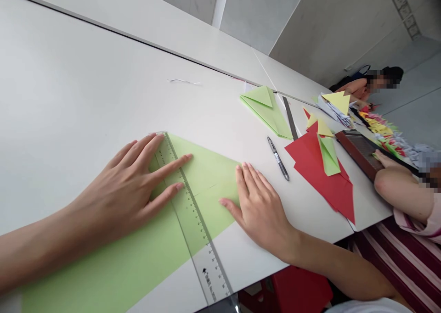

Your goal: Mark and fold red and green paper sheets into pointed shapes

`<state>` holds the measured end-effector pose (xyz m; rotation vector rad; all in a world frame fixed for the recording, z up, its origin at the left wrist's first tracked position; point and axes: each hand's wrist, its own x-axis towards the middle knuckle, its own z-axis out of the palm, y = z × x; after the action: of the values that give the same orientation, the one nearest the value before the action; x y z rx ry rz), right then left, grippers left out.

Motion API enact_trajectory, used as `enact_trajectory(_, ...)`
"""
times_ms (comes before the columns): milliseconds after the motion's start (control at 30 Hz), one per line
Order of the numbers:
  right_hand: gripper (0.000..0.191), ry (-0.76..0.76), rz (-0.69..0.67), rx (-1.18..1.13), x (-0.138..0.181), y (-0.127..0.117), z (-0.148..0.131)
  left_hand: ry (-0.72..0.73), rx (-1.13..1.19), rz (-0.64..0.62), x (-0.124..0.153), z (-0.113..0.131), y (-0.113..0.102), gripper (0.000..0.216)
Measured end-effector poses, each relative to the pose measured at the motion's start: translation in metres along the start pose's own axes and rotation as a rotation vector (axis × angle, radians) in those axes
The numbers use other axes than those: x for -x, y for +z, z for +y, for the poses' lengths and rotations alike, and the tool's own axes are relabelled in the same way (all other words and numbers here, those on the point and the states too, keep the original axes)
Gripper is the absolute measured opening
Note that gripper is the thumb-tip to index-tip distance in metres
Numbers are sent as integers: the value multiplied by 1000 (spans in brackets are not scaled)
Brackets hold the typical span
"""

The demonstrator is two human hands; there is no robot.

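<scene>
A large light-green paper sheet (138,258) lies on the white table (69,97). A clear plastic ruler (193,221) runs across the sheet. My left hand (127,193) lies flat, fingers spread, pressing on the ruler and the paper. My right hand (258,207) rests flat with fingers stretched out at the sheet's right edge, thumb on the green paper. Neither hand holds anything.
A black pen (278,159) lies right of my right hand. Beyond it are folded green paper (267,108), a metal ruler (290,119), red sheets (320,170) with small folded pieces, and a paper cutter (360,153). Another person's arm (399,189) rests at the right; a second person sits farther back.
</scene>
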<state>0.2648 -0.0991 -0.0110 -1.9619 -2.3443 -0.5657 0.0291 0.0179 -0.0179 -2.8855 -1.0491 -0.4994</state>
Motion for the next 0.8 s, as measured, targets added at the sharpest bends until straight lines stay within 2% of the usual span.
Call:
enact_trajectory(133, 64, 64, 52, -43, 3, 3, 8, -2, 26, -13, 0, 0, -1, 52)
enact_trajectory(300, 55, 119, 101, -219, 6, -5, 29, 15, 48, -5, 0, 1, -1, 52)
enact_trajectory(533, 46, 181, 44, -430, -1, -6, 52, 29, 55, -7, -1, 3, -3, 52)
enact_trajectory(633, 48, 105, 30, -466, -9, -3, 52, 29, 41, -21, -1, 4, -3, 52)
enact_trajectory(800, 53, -183, -39, -429, -19, -4, 35, 20, 37, -39, 1, 4, -2, 51)
